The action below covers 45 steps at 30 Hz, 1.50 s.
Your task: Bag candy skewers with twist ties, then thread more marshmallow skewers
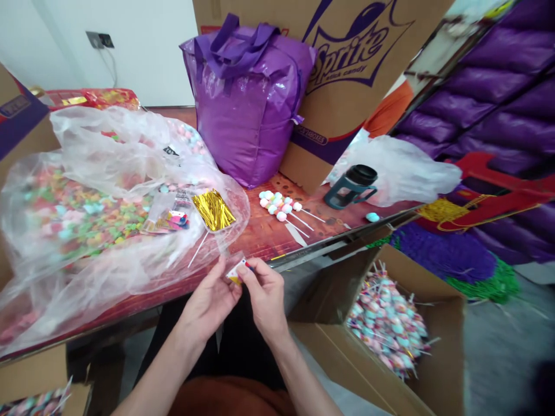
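Observation:
My left hand (208,301) and my right hand (263,290) meet at the table's front edge, both pinching a small clear wrapper bag (236,271) with printed colours. Their fingers are closed on it. A white stick (198,249) lies just beyond the hands on the plastic. Behind it sits a bundle of gold twist ties (213,210) and a stack of printed wrapper bags (170,219). To the right lie a few finished marshmallow pops (280,209) on sticks.
A big clear plastic bag of coloured candies (73,214) covers the left of the red table (260,237). A purple bag (247,98), a Sprite carton (351,63) and a dark mug (353,186) stand behind. An open carton of wrapped pops (388,323) sits on the floor right.

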### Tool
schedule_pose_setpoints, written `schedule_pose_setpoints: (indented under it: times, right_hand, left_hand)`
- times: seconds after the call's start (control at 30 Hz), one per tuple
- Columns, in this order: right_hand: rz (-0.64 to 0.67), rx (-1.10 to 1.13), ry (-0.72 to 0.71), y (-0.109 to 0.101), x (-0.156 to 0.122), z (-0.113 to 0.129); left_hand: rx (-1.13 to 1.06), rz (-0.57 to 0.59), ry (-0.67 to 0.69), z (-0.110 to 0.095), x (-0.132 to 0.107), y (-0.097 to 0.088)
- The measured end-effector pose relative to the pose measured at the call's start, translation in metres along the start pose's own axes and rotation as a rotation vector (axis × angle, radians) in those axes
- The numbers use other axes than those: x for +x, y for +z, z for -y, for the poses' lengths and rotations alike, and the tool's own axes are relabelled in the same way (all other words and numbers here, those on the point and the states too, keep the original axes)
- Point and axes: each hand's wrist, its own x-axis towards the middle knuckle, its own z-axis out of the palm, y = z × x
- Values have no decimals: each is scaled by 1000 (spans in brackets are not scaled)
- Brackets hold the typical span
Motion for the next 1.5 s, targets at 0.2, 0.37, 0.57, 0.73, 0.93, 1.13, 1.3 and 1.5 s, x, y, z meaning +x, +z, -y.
schedule_pose_setpoints:
  times: [0.2, 0.37, 0.57, 0.73, 0.93, 1.13, 1.3, 1.5]
  right_hand:
    - [-30, -125, -35, -12, 5, 5]
    - [-76, -203, -43, -20, 14, -6]
    - [40, -367, -114, -39, 25, -10]
    - [-90, -488, -207, -53, 60, -6]
    - [-476, -1098, -354, -100, 142, -7]
    - [-380, -1130, -344, -120, 154, -16]
    - [-282, -642, -432, -102, 82, 0]
    - [-209, -694, -525, -96, 2, 7]
  left_hand:
    - [213, -45, 437, 14, 9, 3]
    - [302, -28, 459, 17, 9, 7]
    - [205, -65, 502, 2, 16, 15]
    - [154, -94, 581, 6, 25, 26]
    - [88, -191, 500, -4, 32, 23]
    - [17, -229, 428, -10, 37, 15]
    - [-54, -263, 466, -16, 41, 14]
    - [-56, -277, 477, -16, 41, 16]
